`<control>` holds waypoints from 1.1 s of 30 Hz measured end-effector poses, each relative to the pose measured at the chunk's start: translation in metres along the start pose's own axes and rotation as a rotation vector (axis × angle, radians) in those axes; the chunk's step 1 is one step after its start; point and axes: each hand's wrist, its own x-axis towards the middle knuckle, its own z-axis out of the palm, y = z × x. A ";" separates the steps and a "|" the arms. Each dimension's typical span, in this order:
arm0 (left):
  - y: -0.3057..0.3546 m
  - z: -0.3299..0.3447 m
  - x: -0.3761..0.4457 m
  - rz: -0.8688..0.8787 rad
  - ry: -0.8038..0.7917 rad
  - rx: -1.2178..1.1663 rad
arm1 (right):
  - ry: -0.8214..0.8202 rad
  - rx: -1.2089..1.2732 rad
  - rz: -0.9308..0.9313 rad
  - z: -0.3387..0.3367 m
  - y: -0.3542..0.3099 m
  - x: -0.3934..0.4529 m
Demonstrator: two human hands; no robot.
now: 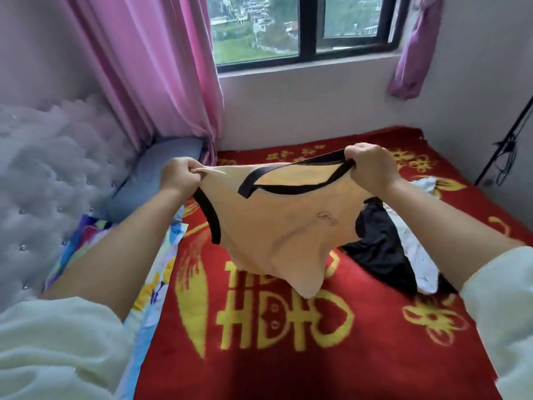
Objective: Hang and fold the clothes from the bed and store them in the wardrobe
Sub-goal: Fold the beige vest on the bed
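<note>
A peach-coloured top (282, 226) with black trim at neck and armholes hangs spread above the bed. My left hand (180, 177) pinches its left shoulder edge. My right hand (370, 168) grips the black-trimmed right shoulder. The garment's lower end droops down to the red blanket (259, 342). Behind it on the bed lie a black garment (380, 255) and a white garment (415, 249), partly hidden by the top and my right arm.
The red blanket with yellow patterns covers the bed. A grey pillow (155, 171) and padded headboard (43, 174) are on the left, with a colourful sheet (161, 272) beside them. Pink curtain (161, 67) and window (302, 27) stand behind. A dark stand (507, 140) leans at right.
</note>
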 end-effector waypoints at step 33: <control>-0.198 0.067 -0.067 -0.470 -0.132 0.228 | -0.325 -0.251 -0.404 0.179 -0.068 -0.042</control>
